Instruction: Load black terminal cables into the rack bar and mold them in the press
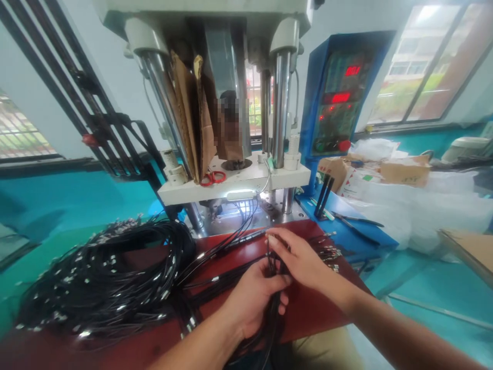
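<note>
Thin black cables point(274, 308) run through my left hand point(252, 290), whose fingers are wrapped around them above the dark red table board point(308, 318). My right hand point(300, 254) is closed on the upper part of the same cables, just above and to the right of the left, with thumb and fingers pinched together. Loose cable ends with small metal tips point(329, 253) poke out beyond my right hand. On the left of the board lies a big coil of black cables point(103, 288) with many shiny connectors. The exact grip point under my right fingers is partly hidden.
A press with a white plate point(192, 193) stands straight ahead, with red-handled scissors point(213, 178) on the plate. A blue control box point(335, 97) with red digits is at its right. Pliers point(356, 226) rest on a blue shelf point(379, 240); white bags point(400, 205) lie beyond.
</note>
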`<state>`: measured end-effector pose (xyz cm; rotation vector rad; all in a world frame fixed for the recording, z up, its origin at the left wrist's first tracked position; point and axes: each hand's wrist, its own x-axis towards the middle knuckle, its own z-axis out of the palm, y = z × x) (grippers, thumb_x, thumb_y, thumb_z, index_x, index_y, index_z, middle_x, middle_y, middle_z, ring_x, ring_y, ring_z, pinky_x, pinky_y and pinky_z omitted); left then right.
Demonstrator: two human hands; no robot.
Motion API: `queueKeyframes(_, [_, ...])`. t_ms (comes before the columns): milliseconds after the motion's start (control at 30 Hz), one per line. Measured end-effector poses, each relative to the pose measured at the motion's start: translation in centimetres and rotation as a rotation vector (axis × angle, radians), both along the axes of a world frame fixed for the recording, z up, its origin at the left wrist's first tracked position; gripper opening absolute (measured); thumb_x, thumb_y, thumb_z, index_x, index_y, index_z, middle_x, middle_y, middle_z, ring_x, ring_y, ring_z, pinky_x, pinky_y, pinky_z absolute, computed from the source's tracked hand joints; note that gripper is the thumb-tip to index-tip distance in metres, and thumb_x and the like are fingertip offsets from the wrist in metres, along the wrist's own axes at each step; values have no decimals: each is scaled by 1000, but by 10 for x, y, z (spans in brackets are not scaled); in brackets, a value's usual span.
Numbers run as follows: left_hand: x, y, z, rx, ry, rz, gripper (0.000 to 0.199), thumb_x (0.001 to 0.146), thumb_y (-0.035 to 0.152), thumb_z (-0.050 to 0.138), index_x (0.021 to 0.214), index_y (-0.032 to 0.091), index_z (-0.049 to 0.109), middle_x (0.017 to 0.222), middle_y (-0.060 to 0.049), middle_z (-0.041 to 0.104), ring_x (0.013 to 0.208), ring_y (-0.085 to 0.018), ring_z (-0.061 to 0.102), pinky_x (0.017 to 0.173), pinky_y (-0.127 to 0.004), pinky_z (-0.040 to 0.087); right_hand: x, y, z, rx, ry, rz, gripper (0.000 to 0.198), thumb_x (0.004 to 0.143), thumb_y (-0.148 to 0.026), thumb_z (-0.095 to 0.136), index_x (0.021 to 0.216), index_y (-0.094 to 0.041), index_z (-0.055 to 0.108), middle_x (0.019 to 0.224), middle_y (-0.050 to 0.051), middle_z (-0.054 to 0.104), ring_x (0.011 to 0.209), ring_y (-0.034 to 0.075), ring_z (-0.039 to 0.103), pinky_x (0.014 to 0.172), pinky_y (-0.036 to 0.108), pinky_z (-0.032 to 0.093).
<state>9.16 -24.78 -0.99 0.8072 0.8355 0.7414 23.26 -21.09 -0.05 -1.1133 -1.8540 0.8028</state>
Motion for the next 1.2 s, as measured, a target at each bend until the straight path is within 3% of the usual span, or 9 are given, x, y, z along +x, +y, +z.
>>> queueKeyframes(100, [1, -3, -7, 26, 84, 62, 24, 79, 28, 62, 95, 17, 48, 68, 2, 53, 40, -8, 45, 35, -20, 34, 1, 16, -1, 0, -115, 83, 35, 96, -39, 37, 116, -22, 60, 106, 4, 66, 93, 18, 61, 82, 30, 46])
queueKeyframes(200, [-6, -9, -10, -40, 40, 105, 17, 83, 28, 58, 91, 16, 47, 73, -1, 56, 46, -9, 50, 40, -21, 38, 1, 57, -6, 105, -362, 125, 37, 99, -34, 31, 110, -18, 62, 101, 6, 66, 90, 17, 60, 79, 30, 45])
queueKeyframes(367, [-26, -14, -8, -97, -97, 147, 18, 85, 24, 59, 96, 13, 51, 82, -5, 58, 62, -10, 56, 57, -23, 46, -15, 108, -25, 254, -697, 246, 20, 80, -27, 66, 97, -17, 67, 95, 7, 63, 94, 20, 56, 82, 29, 41])
queueKeyframes(500, [-35, -14, -8, -113, -132, 206, 20, 82, 20, 64, 97, 13, 53, 81, -4, 57, 64, -9, 54, 57, -23, 44, -14, 102, -21, 285, -822, 239, 15, 85, -26, 58, 93, -14, 63, 95, 10, 60, 84, 22, 57, 73, 31, 40])
queueKeyframes(667, [-39, -16, -6, -129, -78, 202, 19, 80, 20, 65, 94, 17, 51, 68, 2, 51, 50, -6, 44, 42, -18, 31, 23, 71, 18, 228, -943, 232, 17, 83, -23, 56, 97, -15, 61, 96, 11, 61, 74, 21, 59, 62, 29, 39])
queueKeyframes(767, [-36, -16, -3, -114, -4, 189, 24, 79, 29, 67, 90, 18, 49, 62, 5, 46, 42, -4, 36, 37, -17, 22, 46, 43, 24, -14, -745, 277, 15, 82, -22, 54, 93, -19, 64, 86, 5, 65, 74, 18, 60, 63, 27, 41])
queueKeyframes(933, [-27, -18, -3, -84, 58, 125, 28, 78, 34, 69, 83, 17, 48, 63, 5, 46, 41, -4, 34, 35, -17, 24, 54, -22, -9, -478, -30, 67, 34, 90, -40, 49, 115, -19, 57, 53, -5, 49, 41, 9, 44, 40, 21, 31])
queueKeyframes(1067, [-25, -20, -6, -116, 101, 56, 25, 80, 32, 67, 82, 15, 48, 60, 3, 48, 45, -5, 39, 41, -18, 33, 30, -58, -30, -484, 421, -166, 42, 91, -47, 45, 121, -18, 52, 57, -4, 49, 40, 8, 41, 37, 20, 29])
queueKeyframes(1200, [-23, -20, -3, -105, 123, -13, 24, 83, 33, 64, 91, 16, 48, 66, 2, 51, 42, -4, 37, 37, -17, 25, 5, -63, -37, -438, 665, -250, 38, 91, -45, 48, 121, -21, 52, 78, 0, 55, 44, 6, 44, 37, 19, 33])
